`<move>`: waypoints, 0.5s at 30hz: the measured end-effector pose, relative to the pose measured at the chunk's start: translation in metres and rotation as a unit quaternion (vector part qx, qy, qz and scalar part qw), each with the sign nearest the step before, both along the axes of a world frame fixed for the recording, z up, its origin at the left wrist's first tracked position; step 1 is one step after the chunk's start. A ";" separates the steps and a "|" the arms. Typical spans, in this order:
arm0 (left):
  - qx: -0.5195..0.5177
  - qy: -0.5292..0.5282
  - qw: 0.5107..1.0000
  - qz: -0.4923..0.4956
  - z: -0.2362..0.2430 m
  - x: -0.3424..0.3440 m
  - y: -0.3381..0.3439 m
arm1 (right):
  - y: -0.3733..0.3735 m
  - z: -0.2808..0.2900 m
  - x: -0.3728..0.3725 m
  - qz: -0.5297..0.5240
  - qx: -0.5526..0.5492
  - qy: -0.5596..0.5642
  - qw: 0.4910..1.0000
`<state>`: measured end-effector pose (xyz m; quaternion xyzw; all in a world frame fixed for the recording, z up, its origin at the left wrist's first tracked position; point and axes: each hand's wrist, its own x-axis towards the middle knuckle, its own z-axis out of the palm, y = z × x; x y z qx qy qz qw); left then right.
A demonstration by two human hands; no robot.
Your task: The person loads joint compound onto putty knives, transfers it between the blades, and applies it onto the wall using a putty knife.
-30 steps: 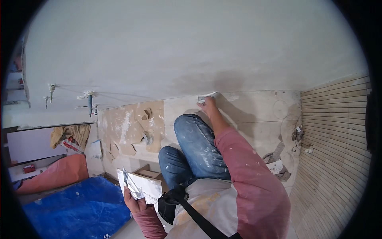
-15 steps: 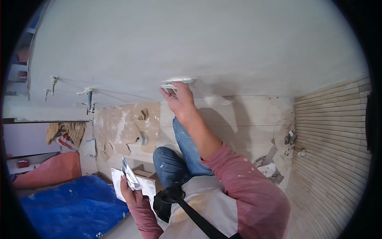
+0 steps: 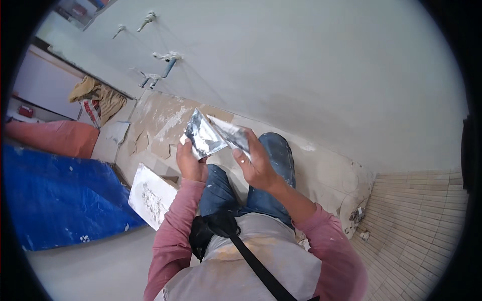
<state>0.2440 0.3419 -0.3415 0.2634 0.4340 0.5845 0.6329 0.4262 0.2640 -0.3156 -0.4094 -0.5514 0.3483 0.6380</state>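
In front of my knees, my left hand (image 3: pixel 192 164) is closed on a shiny metal putty knife (image 3: pixel 206 134) with white plaster smeared over its flat blade. Facing it, my right hand (image 3: pixel 259 164) grips a second putty knife (image 3: pixel 230 131), slightly blurred, its blade also streaked white. The two blades meet or nearly meet at their edges; whether they touch I cannot tell. Beside my left forearm sits a white board (image 3: pixel 150 198) carrying a rough heap of plaster. A pale skim-coated wall (image 3: pixel 321 75) rises ahead, with a damper-looking darker patch low down.
Capped pipe stubs (image 3: pixel 169 65) jut from the wall at upper left. Stained cardboard (image 3: pixel 163 118) covers the floor below them. A blue sheet (image 3: pixel 65 195), a red-orange covered bundle (image 3: pixel 55 138) and crumpled sacks (image 3: pixel 100 103) lie left. Ribbed tiling (image 3: pixel 411 215) stands right.
My right hand has come down off the wall with its putty knife, and my left has risen to meet it. The view has turned, so the wall and pipes appear tilted.
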 end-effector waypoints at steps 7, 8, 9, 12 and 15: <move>0.002 -0.029 0.999 0.034 0.020 0.013 -0.006 | 0.002 0.011 0.003 -0.010 0.073 -0.265 0.961; 0.024 -0.004 1.000 0.011 0.020 0.008 -0.008 | 0.007 0.008 0.003 -0.024 0.070 -0.303 0.950; 0.025 -0.008 1.000 -0.009 0.020 0.004 -0.009 | 0.011 0.004 0.005 -0.038 0.065 -0.340 0.937; 0.014 -0.017 1.000 0.002 0.024 0.001 -0.009 | 0.021 -0.011 0.010 -0.059 0.059 -0.357 0.930; 0.054 -0.066 0.995 -0.054 0.042 -0.003 -0.012 | 0.027 -0.033 0.024 -0.071 0.016 -0.400 0.914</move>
